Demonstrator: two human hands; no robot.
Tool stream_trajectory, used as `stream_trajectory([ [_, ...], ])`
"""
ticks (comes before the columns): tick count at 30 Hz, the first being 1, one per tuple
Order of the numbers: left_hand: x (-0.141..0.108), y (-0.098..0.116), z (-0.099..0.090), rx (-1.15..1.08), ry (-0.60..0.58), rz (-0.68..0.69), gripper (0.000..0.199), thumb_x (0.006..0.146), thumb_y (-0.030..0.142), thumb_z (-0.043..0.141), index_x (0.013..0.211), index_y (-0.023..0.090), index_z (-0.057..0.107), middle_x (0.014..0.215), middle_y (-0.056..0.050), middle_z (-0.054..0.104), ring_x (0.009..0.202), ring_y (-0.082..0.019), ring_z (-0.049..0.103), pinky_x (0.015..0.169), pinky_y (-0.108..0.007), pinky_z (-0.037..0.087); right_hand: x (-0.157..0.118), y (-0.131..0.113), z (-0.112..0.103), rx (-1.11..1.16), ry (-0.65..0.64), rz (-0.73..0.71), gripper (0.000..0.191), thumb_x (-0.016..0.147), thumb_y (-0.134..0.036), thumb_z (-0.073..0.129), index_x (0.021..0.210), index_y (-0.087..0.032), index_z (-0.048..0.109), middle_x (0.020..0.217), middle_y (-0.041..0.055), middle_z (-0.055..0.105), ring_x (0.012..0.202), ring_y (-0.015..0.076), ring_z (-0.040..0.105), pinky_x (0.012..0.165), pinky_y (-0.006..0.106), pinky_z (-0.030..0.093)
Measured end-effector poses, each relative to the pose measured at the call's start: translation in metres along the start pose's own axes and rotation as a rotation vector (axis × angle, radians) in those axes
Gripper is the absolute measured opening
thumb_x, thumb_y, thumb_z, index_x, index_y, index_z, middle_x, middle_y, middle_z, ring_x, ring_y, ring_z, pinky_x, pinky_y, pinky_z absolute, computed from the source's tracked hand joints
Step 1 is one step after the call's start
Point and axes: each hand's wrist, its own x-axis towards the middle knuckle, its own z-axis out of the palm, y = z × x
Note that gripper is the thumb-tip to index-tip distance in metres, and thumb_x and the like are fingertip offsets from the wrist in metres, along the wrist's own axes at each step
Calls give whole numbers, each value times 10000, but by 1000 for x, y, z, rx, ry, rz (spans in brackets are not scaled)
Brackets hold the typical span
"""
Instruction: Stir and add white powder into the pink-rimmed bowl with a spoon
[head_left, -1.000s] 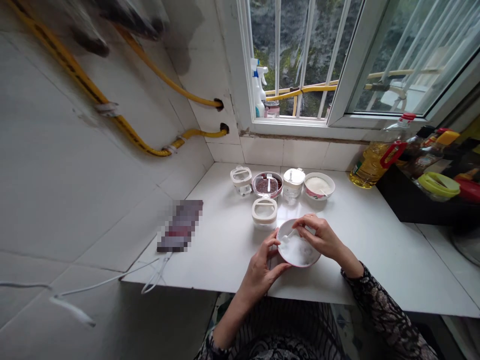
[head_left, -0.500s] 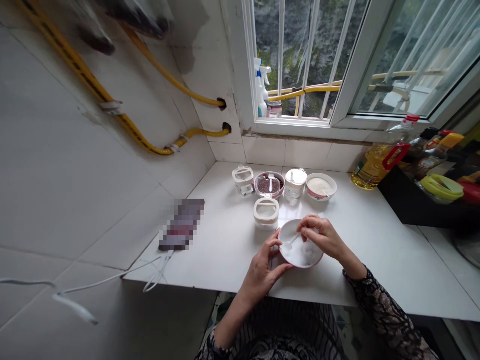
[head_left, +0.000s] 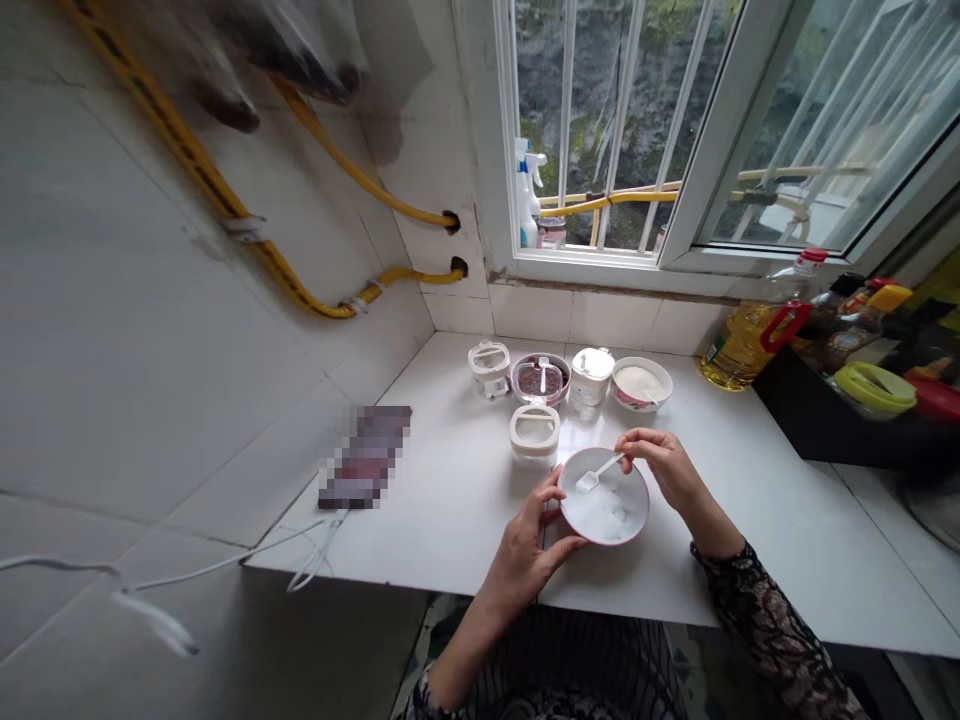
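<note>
My left hand [head_left: 529, 535] grips the left rim of a bowl [head_left: 639, 500] with a pinkish outer edge, thumb at the front and fingers along the side. White grainy stuff [head_left: 609, 512] lies inside it. Between the fingertips of my right hand [head_left: 658, 465] is the handle end of a small white spoon [head_left: 590, 482], its scoop over the left part of the bowl. Just behind the bowl stands a clear container with a cream lid [head_left: 535, 430]. Whether the scoop touches the white grains I cannot tell.
Along the back are a lidded container [head_left: 489, 370], a bowl of dark red contents [head_left: 541, 380] with a spoon above it, a white-lidded jar [head_left: 592, 375] and a bowl of white grains [head_left: 641, 384]. An oil bottle [head_left: 739, 345] stands right. A blurred-out object [head_left: 367, 460] lies left.
My right hand has drawn back slightly to the right, and the spoon's scoop has shifted a little right, showing more clearly. My left hand still holds the bowl.
</note>
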Motion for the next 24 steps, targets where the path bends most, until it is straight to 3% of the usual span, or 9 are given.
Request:
stream_trajectory([
  [3,0,0,0,-7,-5,-6,367,833,294,757,1108,243,520,1531,-186,485,989,-218,756,964,-407,581,2,1,2,53,37,4,145,652,-318,732,667,-174,732,529,9,639,555,151,559,634,310,458],
  [7,1,0,1,-25,-9,-12,373,831,315,760,1105,243,517,1544,-182,470,1177,-267,695,967,-401,581,8,1,11,128,86,-11,213,640,-369,783,724,-177,746,582,28,692,578,165,585,603,309,472],
  [11,1,0,1,-35,-5,-10,382,829,329,764,1109,239,520,1538,-183,476,1241,-284,658,977,-409,576,14,-2,25,84,121,-100,293,689,-443,787,814,-181,750,683,52,754,643,179,647,674,325,526],
  [16,1,1,1,-27,-3,-4,369,832,318,760,1106,233,527,1525,-188,489,1247,-295,652,957,-411,587,16,0,38,-226,114,-418,214,880,-400,657,942,-210,733,845,81,790,797,231,726,823,409,551],
  [20,1,1,1,-16,-3,-5,365,836,305,757,1108,237,524,1526,-184,488,1253,-296,647,955,-415,589,15,4,41,-648,-24,-743,207,956,-233,530,935,-249,735,822,48,785,751,210,708,1035,514,430],
  [24,1,0,1,-14,-4,1,373,831,291,763,1108,233,520,1529,-189,484,1264,-295,640,971,-424,582,9,-1,37,-706,24,-806,221,956,-199,506,964,-254,719,837,38,787,738,204,692,1035,489,428],
])
